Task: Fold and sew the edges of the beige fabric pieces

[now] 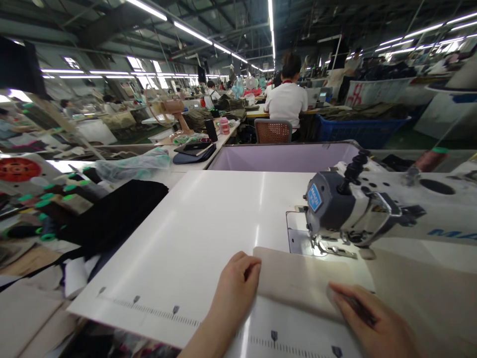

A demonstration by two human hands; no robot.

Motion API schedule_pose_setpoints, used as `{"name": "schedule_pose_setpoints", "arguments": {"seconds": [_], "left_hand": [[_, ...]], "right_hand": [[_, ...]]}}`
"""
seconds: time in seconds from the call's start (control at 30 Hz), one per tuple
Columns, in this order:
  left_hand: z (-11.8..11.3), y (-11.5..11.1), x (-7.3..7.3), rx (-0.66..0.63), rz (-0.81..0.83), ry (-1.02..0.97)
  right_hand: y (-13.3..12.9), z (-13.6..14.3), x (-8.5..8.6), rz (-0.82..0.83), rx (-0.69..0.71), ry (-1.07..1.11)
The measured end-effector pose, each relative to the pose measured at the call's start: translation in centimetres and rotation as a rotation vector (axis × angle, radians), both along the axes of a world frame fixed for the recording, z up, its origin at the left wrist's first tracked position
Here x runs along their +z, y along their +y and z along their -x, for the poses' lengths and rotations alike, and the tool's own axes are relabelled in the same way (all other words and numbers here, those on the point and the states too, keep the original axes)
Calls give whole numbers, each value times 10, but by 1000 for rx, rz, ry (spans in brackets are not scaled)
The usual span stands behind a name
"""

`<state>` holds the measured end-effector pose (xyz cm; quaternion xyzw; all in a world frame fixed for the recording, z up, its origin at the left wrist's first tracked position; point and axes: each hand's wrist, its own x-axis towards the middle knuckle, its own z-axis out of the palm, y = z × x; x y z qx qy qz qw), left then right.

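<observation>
A flat beige fabric piece lies on the white sewing table in front of the sewing machine head. My left hand is closed, its curled fingers pinching the piece's left edge. At the other end, my right hand grips the fabric with its fingertips, slightly blurred. Something dark shows between those fingers; whether it is a small tool or shadow I cannot tell. The presser foot sits just beyond the fabric's far edge, lit by the machine lamp.
A printed ruler scale runs along the near edge of the white tabletop. Black cloth and thread cones are at the left. Behind the table stands a lilac bin; a person in white sits farther off.
</observation>
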<state>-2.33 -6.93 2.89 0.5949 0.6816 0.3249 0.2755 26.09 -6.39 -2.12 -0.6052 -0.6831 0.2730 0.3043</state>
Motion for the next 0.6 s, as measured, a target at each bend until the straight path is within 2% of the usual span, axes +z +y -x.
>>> {"name": "schedule_pose_setpoints", "arguments": {"seconds": [0.3,0.6], "left_hand": [[1,0,-2,9,-9,8],[-1,3,4,4,34,40]], "right_hand": [[4,-2,0,25,23,0],[4,1,5,1,34,24]]}}
